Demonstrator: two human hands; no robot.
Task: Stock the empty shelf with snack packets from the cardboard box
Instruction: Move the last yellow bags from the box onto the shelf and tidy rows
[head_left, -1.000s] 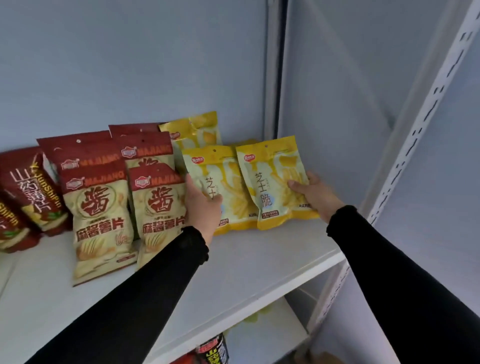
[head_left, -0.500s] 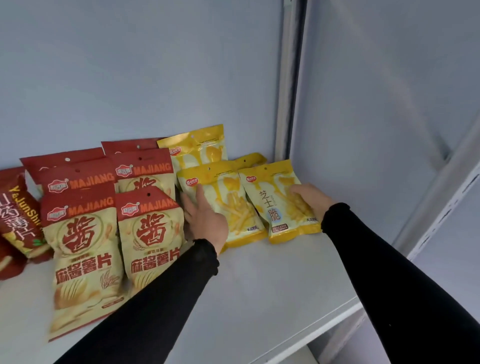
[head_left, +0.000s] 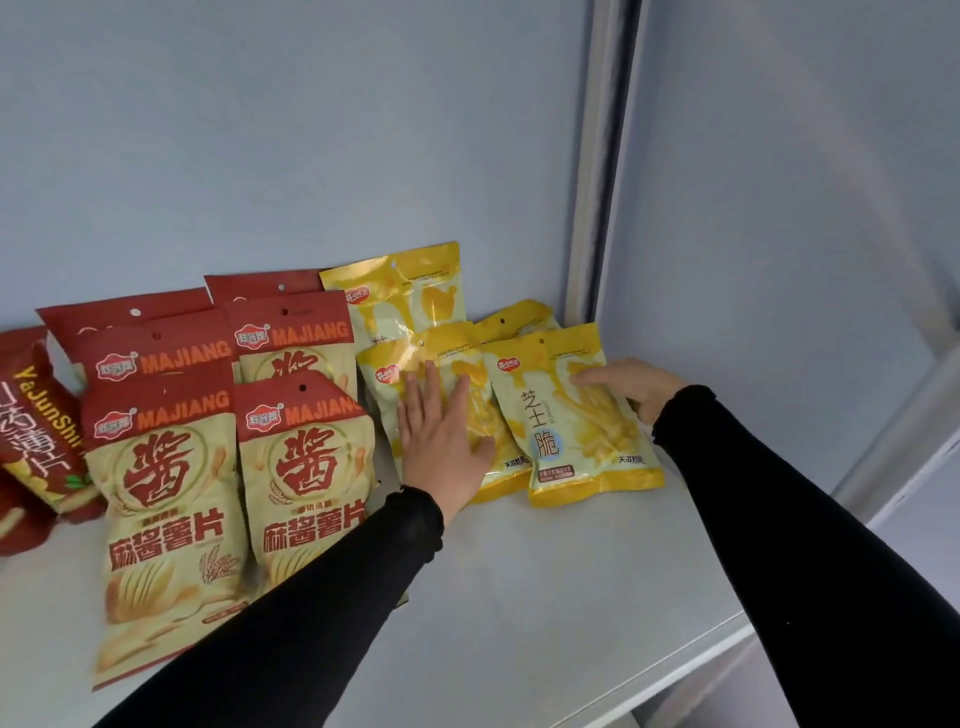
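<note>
So both hands are on yellow packets at the right end of the shelf, near the corner w/ the side wall. Left hand lies flat, fingers spread, palm pressing the left yellow pkt; not pinching anything, just pushing it back. Right hand is loosely curled over the right yellow pkt at its upper right edge; can't tell if the thumb is really tucked behind it, so prob a light hold at best. Two more yellow ones lean behind, and the red MAJIANG packets stand in rows just to the left. Box isn't in view. Imo these bags are light, puffy w/ air, slick film, and the chips inside crush easily, so press gently w/ a flat palm or grab the sealed top/side edges, not the middle. They'll prob slide forward if not leaned back properly.
</note>
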